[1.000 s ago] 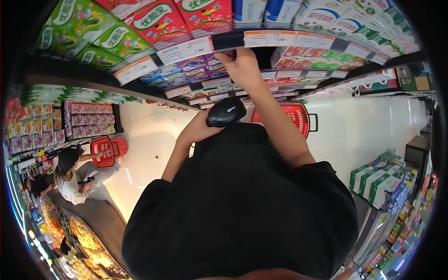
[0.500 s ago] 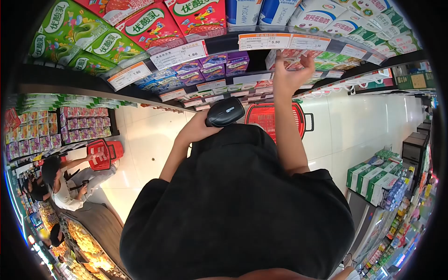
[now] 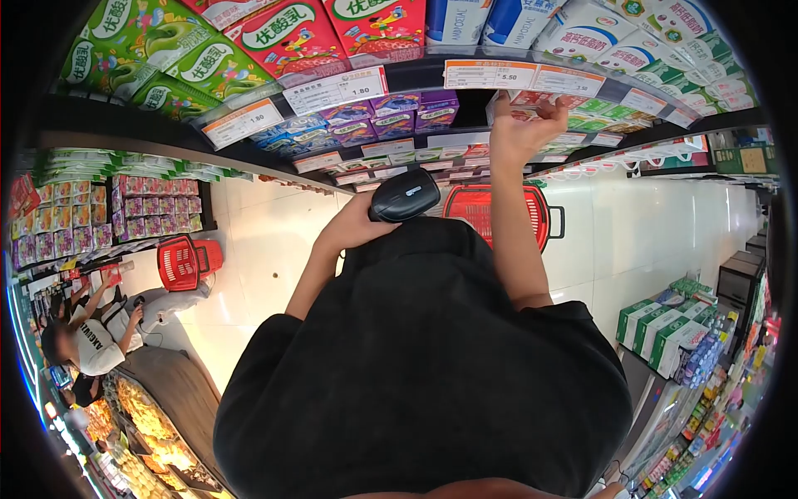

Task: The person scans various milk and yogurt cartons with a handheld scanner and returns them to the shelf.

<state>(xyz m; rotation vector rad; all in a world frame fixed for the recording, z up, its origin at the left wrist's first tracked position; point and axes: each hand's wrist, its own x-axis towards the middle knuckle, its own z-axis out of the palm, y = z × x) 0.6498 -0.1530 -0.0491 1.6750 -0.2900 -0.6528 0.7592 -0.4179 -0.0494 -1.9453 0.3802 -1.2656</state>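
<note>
My left hand (image 3: 349, 226) is wrapped round a black handheld barcode scanner (image 3: 405, 195), held in front of my chest. My right hand (image 3: 525, 131) reaches up to the shelf front, its fingers apart and bent at a row of red-and-white cartons (image 3: 534, 100) on the second level. Whether the fingertips touch a carton cannot be made out. Just left of that hand is a dark gap, then purple cartons (image 3: 392, 123). Price labels (image 3: 489, 74) run along the shelf edge above. A red shopping basket (image 3: 457, 200) is below, partly behind my right forearm.
Large green and red drink boxes (image 3: 287, 37) and white milk boxes (image 3: 586, 33) fill the top shelf. At left a person in a white top (image 3: 100, 345) is near another red basket (image 3: 176, 263). Stacked green-and-white cases (image 3: 665, 326) stand at right.
The shelf has shifted slightly right in view. My right hand has moved a little right and down at the cartons. The person at left has turned, arm no longer on the basket.
</note>
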